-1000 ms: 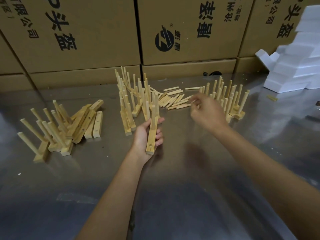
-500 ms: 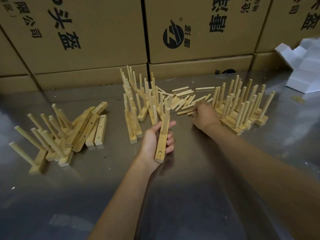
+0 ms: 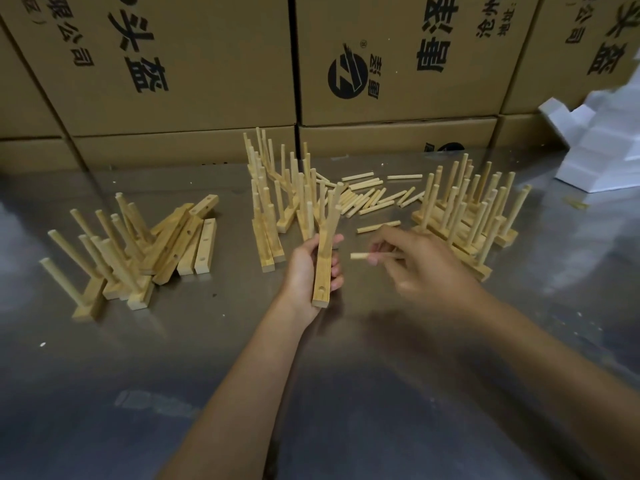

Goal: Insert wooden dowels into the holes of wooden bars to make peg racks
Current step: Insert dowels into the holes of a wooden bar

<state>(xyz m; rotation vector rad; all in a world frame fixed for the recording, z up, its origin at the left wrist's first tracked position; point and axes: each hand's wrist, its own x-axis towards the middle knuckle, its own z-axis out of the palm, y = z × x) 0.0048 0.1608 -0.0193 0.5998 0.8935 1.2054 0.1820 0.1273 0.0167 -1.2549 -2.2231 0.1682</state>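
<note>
left hand (image 3: 304, 271): grip clamped on a wooden bar (image 3: 323, 271), fingers curled round its long sides; bar held above the tabletop (image 3: 381, 393), lengthwise away from the person; one open hole shows near its near end; dowels stand up from its far part, count unclear
right hand (image 3: 420, 263): grip pinched on a single dowel (image 3: 360, 255), lying roughly level, free end pointing left toward the bar; dowel and bar apart, near each other
loose dowels (image 3: 372, 199): scattered flat on the tabletop beyond both hands, between the two pegged groups
middle racks (image 3: 273, 202): bars with upright dowels, just behind the left hand
right racks (image 3: 464, 216): pegged bars packed side by side, beside the right hand
left pile (image 3: 121, 258): pegged bars tipped over, plus bare bars (image 3: 204, 251) with open holes
backdrop: cardboard boxes (image 3: 398, 64) along the far edge; white foam blocks (image 3: 606, 150) far right
</note>
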